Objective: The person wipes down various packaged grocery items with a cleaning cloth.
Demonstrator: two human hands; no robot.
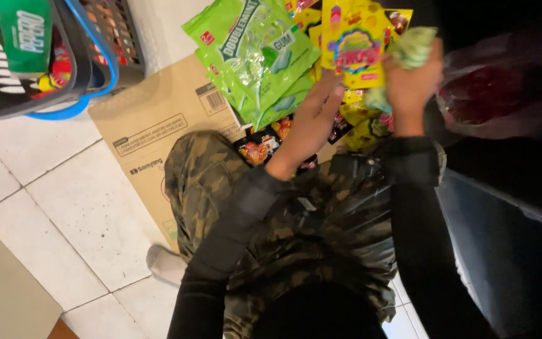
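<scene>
We crouch over a floor of pale square tiles (76, 207), speckled with dark flecks, where a flattened brown cardboard box (158, 125) lies under our camouflage-trousered knees (208, 169). A dark plastic shopping basket with a blue handle (89, 69) sits at the upper left, cut off by the frame. Our left hand (318, 110) rests with fingers spread against a yellow glossy candy bag (354, 44), beside a stack of bright green gum bags (258, 56). Our right hand (412, 69) is clenched around a crumpled pale green wrapper (412, 47). More small packets below are half hidden by our arms, and the right side is too dark to make out.
</scene>
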